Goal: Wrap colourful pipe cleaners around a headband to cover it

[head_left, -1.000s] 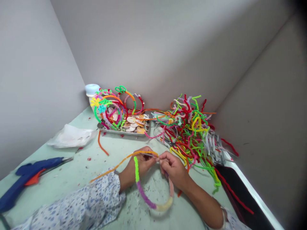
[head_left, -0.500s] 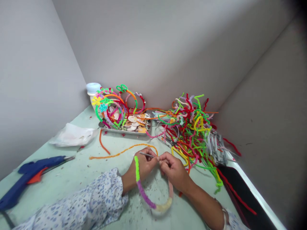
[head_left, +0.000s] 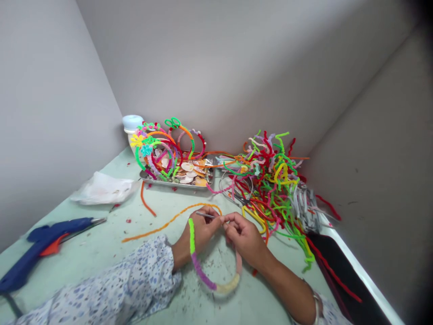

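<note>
A curved band (head_left: 204,273) wrapped in green, purple, cream and pink hangs below my hands. My left hand (head_left: 202,229) pinches its bare grey end, which sticks out above the green wrapping's side. Fingertips of my right hand (head_left: 244,234) are pressed together right beside the left ones, at the band and an orange pipe cleaner (head_left: 168,223). That orange strand loops over behind my left hand, and its free end lies on the table to the left. The exact grip point is hidden by the fingers.
A metal tray (head_left: 176,184) holds shell-like pieces and several finished hoops (head_left: 158,153). Piled pipe cleaners (head_left: 277,180) and scissors (head_left: 252,216) lie to the right. A blue glue gun (head_left: 43,243), a plastic bag (head_left: 103,189) and a white container (head_left: 132,124) are at left; a black object (head_left: 341,271) is at right.
The orange pipe cleaner's free end has swung down and slightly left across the table. My two hands stay pinched together in nearly the same place.
</note>
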Demonstrator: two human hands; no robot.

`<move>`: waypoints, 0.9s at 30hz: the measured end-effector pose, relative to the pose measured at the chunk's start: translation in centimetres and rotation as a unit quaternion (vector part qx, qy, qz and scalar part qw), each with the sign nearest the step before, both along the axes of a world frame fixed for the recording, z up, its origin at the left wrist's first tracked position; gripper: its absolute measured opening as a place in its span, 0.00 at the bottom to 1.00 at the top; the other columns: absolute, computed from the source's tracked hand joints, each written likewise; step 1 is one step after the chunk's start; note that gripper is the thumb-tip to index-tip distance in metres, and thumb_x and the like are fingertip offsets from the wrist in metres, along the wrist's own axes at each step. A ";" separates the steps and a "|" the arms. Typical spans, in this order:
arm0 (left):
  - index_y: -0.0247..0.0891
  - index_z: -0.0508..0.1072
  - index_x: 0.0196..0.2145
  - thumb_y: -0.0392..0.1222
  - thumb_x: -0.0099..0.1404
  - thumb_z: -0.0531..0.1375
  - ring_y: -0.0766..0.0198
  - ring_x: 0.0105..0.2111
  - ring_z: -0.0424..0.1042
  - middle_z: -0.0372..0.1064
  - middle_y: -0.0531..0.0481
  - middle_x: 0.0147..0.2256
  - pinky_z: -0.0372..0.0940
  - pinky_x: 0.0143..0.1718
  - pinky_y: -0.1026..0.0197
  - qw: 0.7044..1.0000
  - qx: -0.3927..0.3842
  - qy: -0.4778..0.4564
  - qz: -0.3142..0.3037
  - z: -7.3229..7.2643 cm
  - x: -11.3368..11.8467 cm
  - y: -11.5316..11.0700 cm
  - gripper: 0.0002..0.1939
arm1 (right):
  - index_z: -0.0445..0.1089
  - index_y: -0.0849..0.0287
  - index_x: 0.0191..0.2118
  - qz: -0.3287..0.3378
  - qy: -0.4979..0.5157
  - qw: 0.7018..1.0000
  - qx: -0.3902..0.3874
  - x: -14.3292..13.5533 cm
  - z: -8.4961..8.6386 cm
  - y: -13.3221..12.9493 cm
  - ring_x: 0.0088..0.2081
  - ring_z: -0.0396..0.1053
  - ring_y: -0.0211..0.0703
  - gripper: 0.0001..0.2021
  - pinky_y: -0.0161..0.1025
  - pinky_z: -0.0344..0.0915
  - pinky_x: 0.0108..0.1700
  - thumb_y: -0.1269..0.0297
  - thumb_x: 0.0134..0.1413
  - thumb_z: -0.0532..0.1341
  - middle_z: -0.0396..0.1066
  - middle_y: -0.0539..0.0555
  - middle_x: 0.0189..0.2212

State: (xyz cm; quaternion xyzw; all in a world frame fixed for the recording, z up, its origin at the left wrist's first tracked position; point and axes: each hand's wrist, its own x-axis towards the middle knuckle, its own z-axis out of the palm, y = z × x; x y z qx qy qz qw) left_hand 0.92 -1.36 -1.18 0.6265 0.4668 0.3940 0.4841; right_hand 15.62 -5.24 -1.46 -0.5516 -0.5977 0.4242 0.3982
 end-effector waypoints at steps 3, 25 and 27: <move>0.34 0.67 0.27 0.47 0.55 0.59 0.69 0.23 0.62 0.63 0.53 0.22 0.56 0.25 0.67 1.000 -0.006 -0.014 0.007 0.0 0.0 0.0 0.12 | 0.65 0.57 0.38 -0.013 -0.011 1.000 0.006 -0.1 0.0 0.0 0.19 0.58 0.33 0.08 0.30 0.55 0.22 0.62 0.54 0.53 0.61 0.44 0.17; 0.34 0.64 0.19 0.41 0.53 0.56 0.71 0.20 0.56 0.58 0.56 0.17 0.51 0.22 0.68 1.000 0.008 0.026 -0.006 0.6 0.2 -0.2 0.09 | 0.65 0.58 0.31 0.004 -0.124 0.988 0.087 -0.3 1.0 -0.9 0.19 0.57 0.34 0.05 0.30 0.52 0.23 0.64 0.53 0.54 0.64 0.45 0.18; 0.35 0.64 0.19 0.40 0.52 0.56 0.71 0.20 0.56 0.57 0.57 0.17 0.51 0.21 0.68 1.000 0.005 0.024 -0.001 0.8 0.2 -0.2 0.09 | 0.65 0.58 0.31 0.002 -0.127 0.988 0.092 -0.4 1.1 -0.9 0.19 0.58 0.34 0.05 0.31 0.52 0.23 0.64 0.52 0.54 0.64 0.45 0.18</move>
